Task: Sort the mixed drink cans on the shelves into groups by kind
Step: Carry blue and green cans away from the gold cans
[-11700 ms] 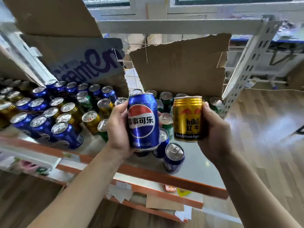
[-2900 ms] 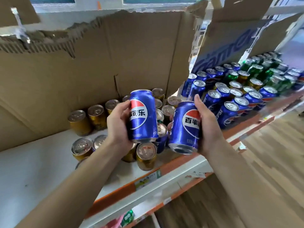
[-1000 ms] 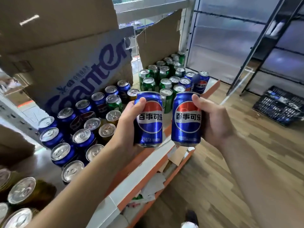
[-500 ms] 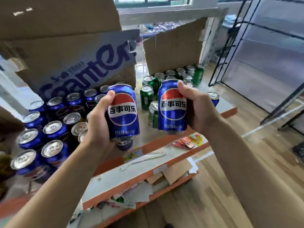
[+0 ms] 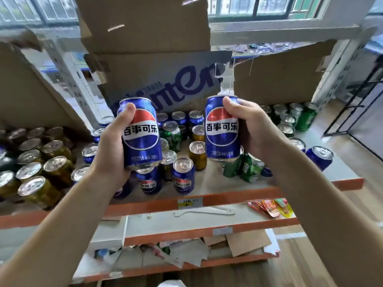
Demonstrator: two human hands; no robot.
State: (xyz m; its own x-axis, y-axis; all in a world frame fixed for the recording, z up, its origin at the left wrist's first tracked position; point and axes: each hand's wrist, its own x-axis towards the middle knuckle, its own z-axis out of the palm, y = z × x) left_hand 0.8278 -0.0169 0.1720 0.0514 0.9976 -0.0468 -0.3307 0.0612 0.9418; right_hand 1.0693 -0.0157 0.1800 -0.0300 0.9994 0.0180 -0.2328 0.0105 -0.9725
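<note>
Fingers (image 5: 128,110) of the left hand (image 5: 109,150) clamp one blue cola can (image 5: 141,133), the right hand (image 5: 255,129) clamps a second blue can (image 5: 221,129) — both held above the shelf (image 5: 228,196). Each would best land upright beside the near blue cans (image 5: 183,176), away from the green cans (image 5: 250,168) at right.

Torn cardboard (image 5: 145,27), colourful snack packets (image 5: 271,208)

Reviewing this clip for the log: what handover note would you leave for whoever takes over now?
Left hand grips one blue can, right hand grips a second blue can, both upright above the shelf.
Gold cans stand grouped at left, green cans at back right; the middle cluster mixes blue, green and gold.
Left to do: set both held cans with blue ones, then split the middle.
</note>
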